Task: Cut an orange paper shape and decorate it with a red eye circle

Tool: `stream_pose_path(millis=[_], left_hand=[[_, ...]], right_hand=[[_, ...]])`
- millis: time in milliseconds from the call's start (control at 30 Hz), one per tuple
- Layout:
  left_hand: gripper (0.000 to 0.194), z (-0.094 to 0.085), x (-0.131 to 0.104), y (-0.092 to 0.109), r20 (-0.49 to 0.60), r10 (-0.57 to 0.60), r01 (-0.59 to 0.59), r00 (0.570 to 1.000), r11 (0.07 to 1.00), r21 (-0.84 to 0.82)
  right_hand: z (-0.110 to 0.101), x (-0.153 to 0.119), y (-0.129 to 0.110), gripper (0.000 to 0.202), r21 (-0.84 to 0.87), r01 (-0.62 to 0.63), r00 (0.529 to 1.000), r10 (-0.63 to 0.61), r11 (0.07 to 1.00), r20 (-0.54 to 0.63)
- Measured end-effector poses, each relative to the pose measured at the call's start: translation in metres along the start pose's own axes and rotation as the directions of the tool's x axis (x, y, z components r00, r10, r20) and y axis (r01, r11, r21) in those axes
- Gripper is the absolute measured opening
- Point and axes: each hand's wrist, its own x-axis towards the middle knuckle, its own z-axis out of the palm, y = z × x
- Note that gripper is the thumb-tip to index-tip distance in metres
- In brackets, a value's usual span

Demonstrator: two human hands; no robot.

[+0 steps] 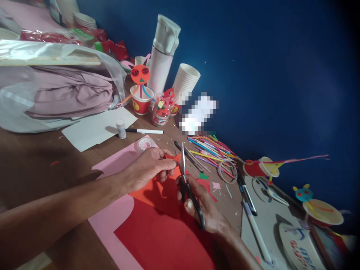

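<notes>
Plainly, the scissors are black-handled and silver-bladed.

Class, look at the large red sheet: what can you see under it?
Pink paper shows from beneath the left edge of the red sheet. How far it reaches, and anything else underneath, is covered.

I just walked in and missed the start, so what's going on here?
A person's left hand holds a small orange paper piece, and the right hand holds scissors close beside it. Below the hands lie a red sheet and a pink sheet. Farther back, a red cup stands with an orange animal face above it.
</notes>
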Motion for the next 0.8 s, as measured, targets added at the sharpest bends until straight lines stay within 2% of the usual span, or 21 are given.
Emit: stream_pose_path(millis=[333, 500, 800], left_hand=[[0.009, 0.0005, -0.0002, -0.0018, -0.004, -0.012, 0.013, 1.0, 0.999, 0.051], [0.012, -0.0002, -0.0002, -0.0011, 0.012, -0.056, 0.055, 0.998, 0.996, 0.072], [0.014, 0.0004, -0.0015, 0.0016, 0.054, -0.087, 0.085, 0.995, 0.996, 0.037]], right_hand=[[0.0016, 0.0001, -0.0007, 0.041, 0.019, -0.021, 1.0, 0.022, 1.0, -0.022], [0.002, 0.0004, 0.0013, 0.04, 0.023, -0.036, 0.999, 0.037, 0.999, -0.038], [0.0019, 0.0006, 0.0018, 0.043, -0.01, -0.038, 0.997, 0.037, 0.999, -0.062]])
